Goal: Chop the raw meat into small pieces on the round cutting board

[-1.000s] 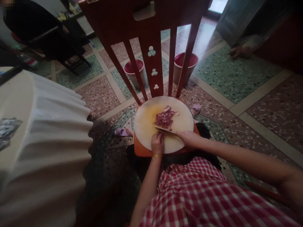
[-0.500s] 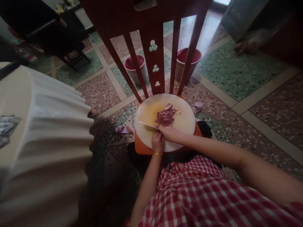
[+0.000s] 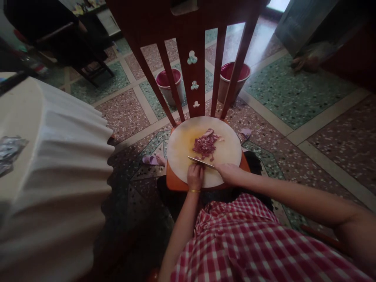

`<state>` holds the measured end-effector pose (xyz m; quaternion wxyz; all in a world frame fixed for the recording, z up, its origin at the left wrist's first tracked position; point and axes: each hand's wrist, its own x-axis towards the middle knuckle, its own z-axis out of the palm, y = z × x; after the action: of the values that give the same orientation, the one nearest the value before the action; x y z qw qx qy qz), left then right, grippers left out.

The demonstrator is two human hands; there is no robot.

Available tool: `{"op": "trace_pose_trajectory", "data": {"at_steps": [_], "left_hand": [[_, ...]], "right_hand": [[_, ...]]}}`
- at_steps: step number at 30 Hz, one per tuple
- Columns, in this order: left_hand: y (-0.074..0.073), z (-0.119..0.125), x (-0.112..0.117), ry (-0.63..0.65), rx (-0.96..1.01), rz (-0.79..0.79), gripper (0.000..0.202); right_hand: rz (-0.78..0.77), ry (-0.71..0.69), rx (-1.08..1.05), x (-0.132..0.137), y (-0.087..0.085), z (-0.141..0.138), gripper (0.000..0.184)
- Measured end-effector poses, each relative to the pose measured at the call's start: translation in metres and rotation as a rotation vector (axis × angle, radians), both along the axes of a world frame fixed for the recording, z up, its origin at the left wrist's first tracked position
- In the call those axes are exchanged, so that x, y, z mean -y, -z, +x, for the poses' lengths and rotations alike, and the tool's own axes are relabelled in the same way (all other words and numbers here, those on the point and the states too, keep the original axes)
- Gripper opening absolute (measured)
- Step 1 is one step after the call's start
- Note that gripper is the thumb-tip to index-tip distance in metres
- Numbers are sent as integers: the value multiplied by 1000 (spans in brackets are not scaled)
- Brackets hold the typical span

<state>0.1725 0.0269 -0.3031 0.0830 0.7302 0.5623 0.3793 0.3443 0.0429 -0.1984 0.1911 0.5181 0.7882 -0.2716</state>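
A round white cutting board [image 3: 179, 135] rests on the seat of a wooden chair [image 3: 176, 182] in front of me. A small heap of cut red meat [image 3: 204, 145] lies near the board's middle. My right hand [image 3: 230, 173] is closed round the handle of a knife [image 3: 201, 161], whose blade points left across the board, just in front of the meat. Close under the blade, my left hand [image 3: 195, 176] presses down on the board with its fingers curled together. Whatever sits beneath those fingers is hidden.
The chair's slatted back [image 3: 195, 70] rises beyond the board. Behind it stand two bins, a left bin [image 3: 170, 88] and a right bin [image 3: 232, 82]. At left is a table with a pale cloth [image 3: 70, 156], bearing crumpled foil [image 3: 11, 152]. A dark chair [image 3: 73, 51] stands far left.
My right hand has drawn the knife to the right and slightly toward me, away from my left hand. The left hand stays at nearly the same spot on the board.
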Motion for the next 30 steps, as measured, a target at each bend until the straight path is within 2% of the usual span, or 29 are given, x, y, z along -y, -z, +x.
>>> {"op": "trace_pose_trajectory", "data": {"at_steps": [4,8,11,14,18,21,24,26,28,30], "left_hand": [[4,0,-2,13,-52,-2,14],[6,0,-4,19,-65,8,14],[4,-1,-3,50,-76,3,14],[1,-2,-2,16,-129,-15,20],[0,0,-2,-110,-175,-93,16],[-2,1,-7,-104,-76,-146,14],[-12,-8,-28,-73,152,-164,19],[-27,-18,-54,-96,235,-193,23],[-45,-23,-89,-83,203,-258,22],[-63,-17,-126,6,85,-362,20]], "right_hand": [[32,-21,-52,-10,10,-22,54],[105,-64,-149,-31,16,-46,49],[116,-88,-189,-38,17,-54,49],[104,-71,-194,-32,18,-45,50],[69,-32,-89,-22,20,-13,49],[77,43,-2,-22,17,11,45],[75,106,15,-17,11,26,44],[71,113,2,-10,9,31,48],[84,98,-29,1,10,34,52],[109,65,-74,11,11,35,54]]}}
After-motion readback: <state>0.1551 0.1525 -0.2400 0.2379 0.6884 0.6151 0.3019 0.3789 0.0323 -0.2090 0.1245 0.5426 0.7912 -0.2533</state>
